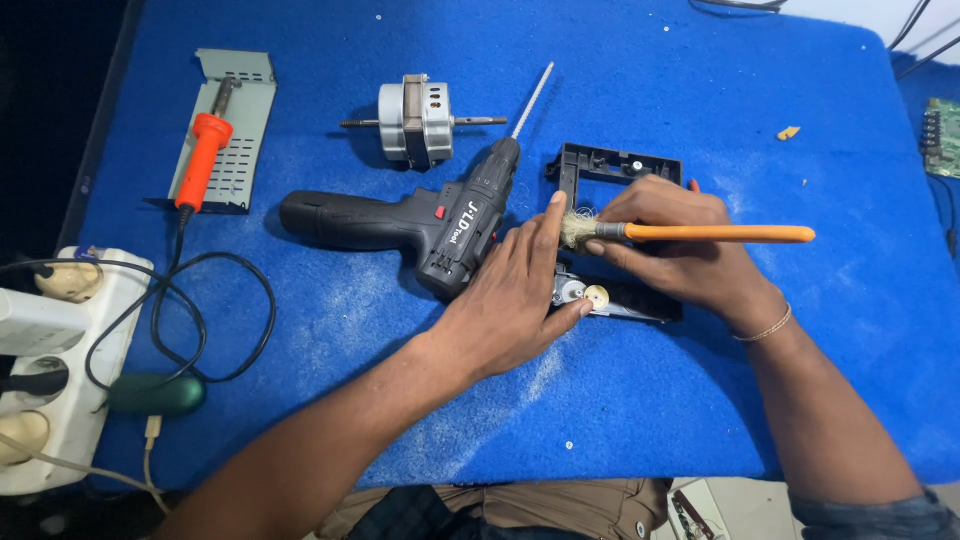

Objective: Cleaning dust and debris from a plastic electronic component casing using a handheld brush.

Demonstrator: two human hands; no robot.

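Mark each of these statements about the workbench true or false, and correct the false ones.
1. The right hand holds an orange-handled brush. True.
2. The cordless drill is gripped in the left hand. False: it lies on the blue mat; the left hand rests on the black plastic frame.
3. The soldering iron rests on a grey metal plate. True.
4. The motor sits inside the black frame. False: it lies apart, behind the drill.
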